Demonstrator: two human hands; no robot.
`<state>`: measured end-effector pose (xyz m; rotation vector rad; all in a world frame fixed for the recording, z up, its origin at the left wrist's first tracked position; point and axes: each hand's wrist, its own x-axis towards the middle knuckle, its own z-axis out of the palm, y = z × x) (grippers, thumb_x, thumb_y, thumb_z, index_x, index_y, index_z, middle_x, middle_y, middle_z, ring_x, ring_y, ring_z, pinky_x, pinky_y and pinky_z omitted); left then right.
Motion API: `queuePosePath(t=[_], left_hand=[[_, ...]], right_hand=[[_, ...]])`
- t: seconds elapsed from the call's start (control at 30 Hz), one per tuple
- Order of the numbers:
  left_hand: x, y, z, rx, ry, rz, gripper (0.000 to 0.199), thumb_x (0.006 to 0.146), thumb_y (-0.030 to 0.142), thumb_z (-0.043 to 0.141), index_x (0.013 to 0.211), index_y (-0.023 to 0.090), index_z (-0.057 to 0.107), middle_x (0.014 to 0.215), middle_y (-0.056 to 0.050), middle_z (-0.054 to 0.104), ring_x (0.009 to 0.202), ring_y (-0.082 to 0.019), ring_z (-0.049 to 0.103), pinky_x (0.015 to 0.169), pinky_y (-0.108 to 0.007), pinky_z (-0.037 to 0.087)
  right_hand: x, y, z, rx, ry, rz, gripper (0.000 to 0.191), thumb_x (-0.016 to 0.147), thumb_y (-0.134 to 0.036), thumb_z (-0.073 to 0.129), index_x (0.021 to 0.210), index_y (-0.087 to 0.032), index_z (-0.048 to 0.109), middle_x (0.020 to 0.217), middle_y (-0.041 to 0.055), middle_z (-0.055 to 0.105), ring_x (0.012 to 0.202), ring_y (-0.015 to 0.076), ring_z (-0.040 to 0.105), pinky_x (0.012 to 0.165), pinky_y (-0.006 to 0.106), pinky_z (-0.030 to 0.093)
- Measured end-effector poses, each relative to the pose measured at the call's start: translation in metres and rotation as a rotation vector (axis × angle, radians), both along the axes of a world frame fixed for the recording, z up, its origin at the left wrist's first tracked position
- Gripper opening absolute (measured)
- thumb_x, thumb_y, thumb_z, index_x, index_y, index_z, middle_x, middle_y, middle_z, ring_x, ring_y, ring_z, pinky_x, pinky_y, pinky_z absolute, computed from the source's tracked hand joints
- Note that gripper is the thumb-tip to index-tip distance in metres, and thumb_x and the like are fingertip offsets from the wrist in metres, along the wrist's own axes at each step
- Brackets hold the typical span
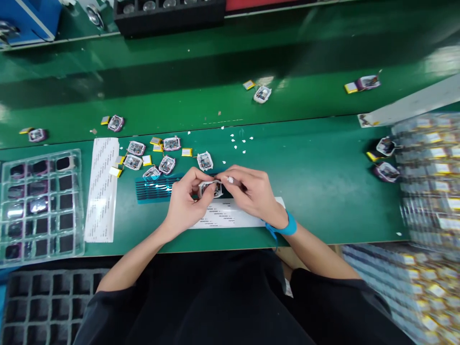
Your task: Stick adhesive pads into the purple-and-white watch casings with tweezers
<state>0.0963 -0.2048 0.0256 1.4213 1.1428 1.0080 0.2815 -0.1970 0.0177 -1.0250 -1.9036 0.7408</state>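
Observation:
My left hand (189, 197) is closed around a small watch case (216, 189) with an open back and electronics inside, its thumb lying over the opening. At the right edge of that case, the fingers of my right hand (250, 190) are pinched together; what they grip is hidden. A small white piece (230, 180) shows at the right-hand fingers. Under the hands lie a white printed label sheet (224, 214) and a blue strip sheet with dark bars (154, 189). Just beyond, another open watch case (204, 161) rests on the green bench, wired to a yellow-edged battery (187, 152).
Several open watch cases (133, 162) with batteries lie left of centre, near a second label sheet (102, 191). A clear compartment tray (82, 211) stands far left, above a black foam tray (50, 292). Stacked trays (427, 177) fill the right side. White bits (233, 140) dot the bench.

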Motion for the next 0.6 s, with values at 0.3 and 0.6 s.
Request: queuePosePath(t=[0.3,0.6], left_hand=[[-0.0003,-0.0021,0.0004,0.043,0.09,-0.03,0.008,0.088,0.013,0.061,0.09,0.019,0.056,0.06,0.008,0.055,0.047,-0.006,0.042,0.046,-0.018,0.031],[0.0031,0.0014,-0.0056,0.069,0.074,-0.065,0.009,0.092,0.02,0.067,0.099,0.018,0.062,0.073,0.002,0.071,0.048,-0.006,0.045,0.046,-0.02,0.034]], right_hand=[[-0.0052,0.0025,-0.0007,-0.251,0.089,-0.014,0.022,0.099,-0.035,0.065,0.084,-0.019,0.065,0.071,-0.0038,0.053,0.058,0.0095,0.04,0.055,0.028,0.033],[-0.0034,0.0037,-0.0048,-0.126,0.056,-0.078,0.027,0.104,-0.032,0.056,0.081,-0.021,0.06,0.072,-0.0013,0.056,0.062,0.0122,0.05,0.059,0.03,0.039]])
